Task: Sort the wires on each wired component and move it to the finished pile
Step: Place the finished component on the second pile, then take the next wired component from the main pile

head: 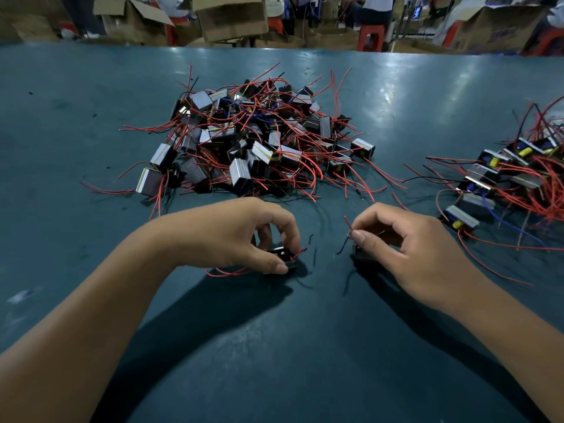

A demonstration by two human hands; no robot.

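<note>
My left hand (pixel 241 235) grips a small black wired component (pixel 282 257) against the green table, thumb and fingers curled round it; its red wires trail out below the hand. My right hand (pixel 406 248) holds a second black component (pixel 360 253), mostly hidden under the fingers, and pinches a short red wire (pixel 348 224) between thumb and forefinger. A big tangled pile of components with red wires (pixel 256 141) lies beyond both hands. Another pile (pixel 512 178), laid in rough rows, sits at the right edge.
The green table (pixel 274 346) stretches wide around the hands. Cardboard boxes (pixel 232 16), red stools (pixel 370 36) and seated people stand beyond the far table edge. Loose red wires (pixel 494 267) from the right pile reach toward my right wrist.
</note>
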